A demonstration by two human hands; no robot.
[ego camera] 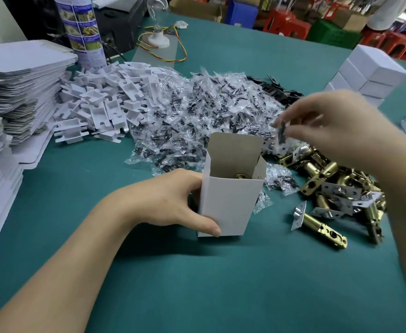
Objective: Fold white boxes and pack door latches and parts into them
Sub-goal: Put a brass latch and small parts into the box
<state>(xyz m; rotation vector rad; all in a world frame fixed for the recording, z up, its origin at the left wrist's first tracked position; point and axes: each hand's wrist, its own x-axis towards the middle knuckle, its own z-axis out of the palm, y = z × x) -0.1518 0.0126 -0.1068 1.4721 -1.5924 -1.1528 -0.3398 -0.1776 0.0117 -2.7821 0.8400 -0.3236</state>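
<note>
One box [230, 200], upright at the middle of the bench [221, 284], top flap open, brass part showing inside; left hand [173, 200] grips its left side, thumb on the front face. Right hand [336, 126] raised just right of the flap, fingertips pinching a blurred packet [281, 134]. Loose latches [336, 188] heaped toward the right edge. Packet pile [197, 111] behind the box. Plastic inserts [105, 102] and flat blanks [16, 87] by the left edge. Folded boxes [370, 73] stacked far right.

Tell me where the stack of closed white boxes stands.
In the head view, the stack of closed white boxes stands at the far right of the green table, beyond the right hand and right of the heap of clear bags.
</note>
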